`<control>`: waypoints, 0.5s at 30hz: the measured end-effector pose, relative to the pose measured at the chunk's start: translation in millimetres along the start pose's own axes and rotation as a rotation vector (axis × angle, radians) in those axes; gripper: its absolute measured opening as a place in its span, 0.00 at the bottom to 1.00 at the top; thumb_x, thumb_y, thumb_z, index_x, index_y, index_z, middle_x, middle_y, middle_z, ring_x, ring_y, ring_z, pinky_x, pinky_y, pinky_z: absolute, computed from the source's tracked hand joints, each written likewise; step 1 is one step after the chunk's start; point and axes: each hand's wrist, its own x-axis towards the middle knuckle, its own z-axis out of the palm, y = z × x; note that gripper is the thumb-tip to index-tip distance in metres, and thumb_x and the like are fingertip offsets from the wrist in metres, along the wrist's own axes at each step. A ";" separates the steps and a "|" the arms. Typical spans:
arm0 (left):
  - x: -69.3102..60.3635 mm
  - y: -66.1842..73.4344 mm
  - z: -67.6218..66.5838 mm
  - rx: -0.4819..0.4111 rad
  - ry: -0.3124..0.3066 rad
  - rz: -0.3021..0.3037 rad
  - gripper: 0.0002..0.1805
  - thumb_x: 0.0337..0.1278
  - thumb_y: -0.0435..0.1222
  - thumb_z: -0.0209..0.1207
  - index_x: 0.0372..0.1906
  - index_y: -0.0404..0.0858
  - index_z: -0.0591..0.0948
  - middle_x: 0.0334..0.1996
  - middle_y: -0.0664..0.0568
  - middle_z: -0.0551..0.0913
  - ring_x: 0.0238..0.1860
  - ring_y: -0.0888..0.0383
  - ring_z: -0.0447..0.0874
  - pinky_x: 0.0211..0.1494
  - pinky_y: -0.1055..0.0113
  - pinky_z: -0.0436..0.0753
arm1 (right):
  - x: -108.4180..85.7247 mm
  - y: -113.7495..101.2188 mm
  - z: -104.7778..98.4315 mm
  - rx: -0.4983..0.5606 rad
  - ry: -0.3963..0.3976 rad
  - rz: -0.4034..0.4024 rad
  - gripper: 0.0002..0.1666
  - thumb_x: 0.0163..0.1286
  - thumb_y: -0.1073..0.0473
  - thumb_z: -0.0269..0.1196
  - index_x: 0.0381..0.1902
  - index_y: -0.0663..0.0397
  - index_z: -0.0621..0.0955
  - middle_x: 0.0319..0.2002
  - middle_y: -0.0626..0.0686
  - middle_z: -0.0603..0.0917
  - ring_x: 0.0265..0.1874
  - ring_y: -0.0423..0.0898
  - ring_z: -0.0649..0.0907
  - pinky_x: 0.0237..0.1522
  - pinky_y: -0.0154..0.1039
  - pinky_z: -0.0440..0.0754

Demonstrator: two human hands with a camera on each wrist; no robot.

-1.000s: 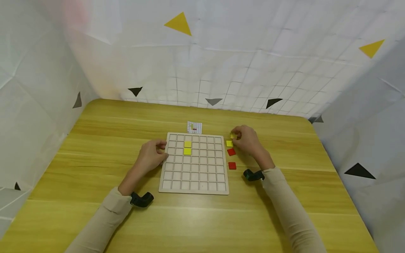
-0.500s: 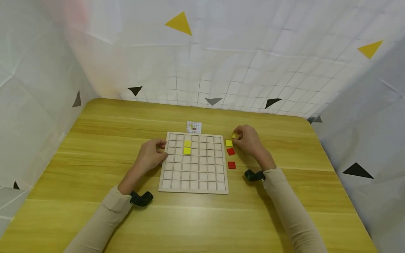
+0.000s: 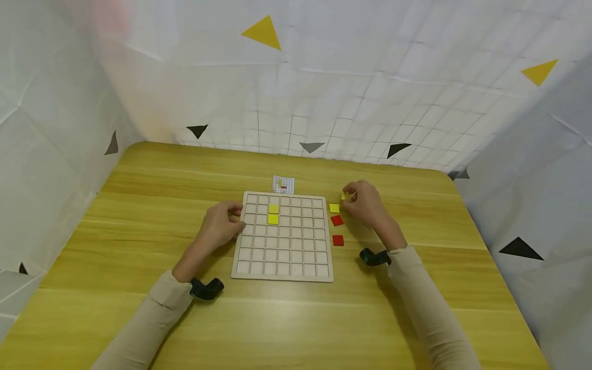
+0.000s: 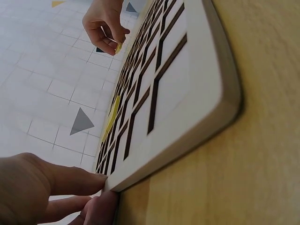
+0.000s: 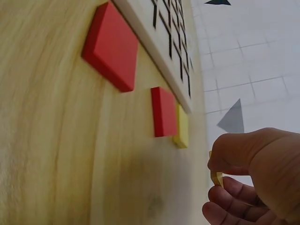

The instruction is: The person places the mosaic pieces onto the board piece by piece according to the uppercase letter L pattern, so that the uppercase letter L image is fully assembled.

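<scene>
A pale wooden grid board (image 3: 296,280) lies on the table. Two yellow square tiles (image 3: 273,214) sit one above the other in its upper left cells. My left hand (image 3: 219,223) rests against the board's left edge, thumb and fingertips touching it at separate spots. Beyond the upper right side of the board, my right hand (image 3: 364,204) pinches a yellow tile (image 5: 216,178) between thumb and fingers, partly covering it. Along the board's right edge lie another yellow tile (image 3: 334,208) and two red tiles (image 3: 337,220), the lower one (image 3: 338,240) set apart.
A small printed pattern card (image 3: 283,184) touches or nearly touches the board's far edge, showing a grid with yellow and red marks. White sheeting (image 3: 324,77) with coloured triangles stands behind the wooden table (image 3: 287,329) and at both sides.
My right hand has shifted slightly right, away from the board, with the yellow tile still pinched. The left hand stays at the board's edge. The tiles on the table keep their places.
</scene>
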 end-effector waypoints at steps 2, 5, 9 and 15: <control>0.2 0.2 0.0 -0.003 -0.002 0.000 0.25 0.55 0.27 0.65 0.60 0.28 0.78 0.49 0.39 0.81 0.44 0.47 0.86 0.31 0.64 0.85 | -1.0 -2.6 -1.6 0.001 0.006 -0.003 0.19 0.62 0.64 0.67 0.51 0.66 0.83 0.42 0.61 0.79 0.38 0.55 0.81 0.41 0.51 0.80; 0.0 0.0 0.1 -0.007 -0.003 -0.003 0.25 0.55 0.27 0.65 0.60 0.28 0.78 0.48 0.39 0.81 0.44 0.47 0.86 0.30 0.64 0.85 | -4.3 -8.2 -4.0 0.016 0.003 -0.003 0.19 0.63 0.64 0.67 0.51 0.66 0.83 0.42 0.60 0.78 0.38 0.55 0.81 0.41 0.50 0.80; -0.1 -0.4 0.2 -0.006 -0.002 -0.004 0.25 0.54 0.27 0.65 0.60 0.28 0.78 0.48 0.39 0.81 0.43 0.47 0.86 0.30 0.64 0.85 | -9.7 -16.9 -7.2 0.035 0.005 -0.010 0.19 0.64 0.63 0.67 0.52 0.66 0.83 0.43 0.59 0.78 0.38 0.54 0.80 0.41 0.50 0.80; 0.3 0.2 0.1 -0.006 0.001 -0.004 0.25 0.55 0.27 0.65 0.60 0.28 0.78 0.48 0.39 0.81 0.43 0.47 0.86 0.31 0.64 0.85 | -18.7 -24.2 -12.6 0.020 0.031 -0.043 0.19 0.65 0.62 0.69 0.51 0.67 0.83 0.41 0.60 0.78 0.37 0.55 0.80 0.40 0.50 0.80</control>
